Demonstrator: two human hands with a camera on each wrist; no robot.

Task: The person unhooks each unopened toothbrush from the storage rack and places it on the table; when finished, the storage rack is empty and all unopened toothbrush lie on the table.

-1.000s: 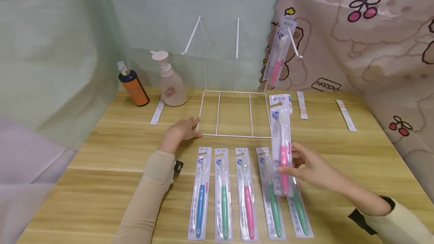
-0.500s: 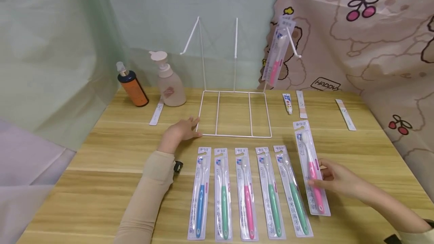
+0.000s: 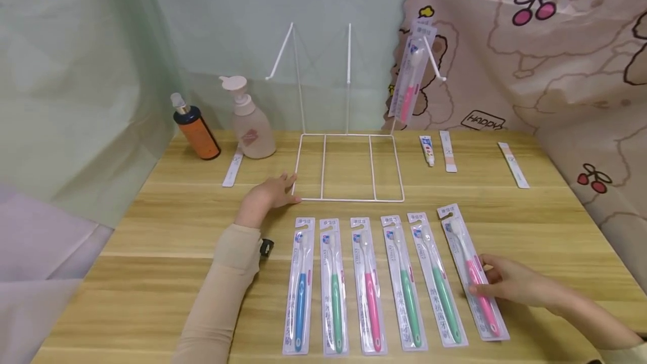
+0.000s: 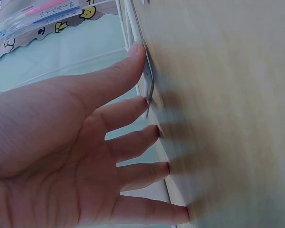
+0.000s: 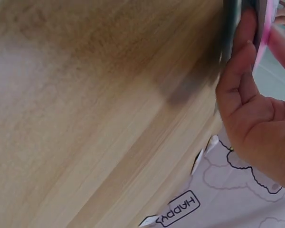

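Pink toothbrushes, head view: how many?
3 visible: third toothbrush from left, sixth toothbrush in the right hand, front toothbrush on the right hook. Another pack behind it: colour hidden.

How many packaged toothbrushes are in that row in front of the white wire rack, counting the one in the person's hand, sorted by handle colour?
Blue toothbrush: 1
Green toothbrushes: 3
Pink toothbrushes: 2, one held by the right hand
Total: 6

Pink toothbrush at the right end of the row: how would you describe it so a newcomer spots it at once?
On the wooden table, nearer the camera than the white wire rack, six packaged toothbrushes form a row. At its right end is the pink toothbrush. Unlike its neighbours, it is pinched in the right grip.
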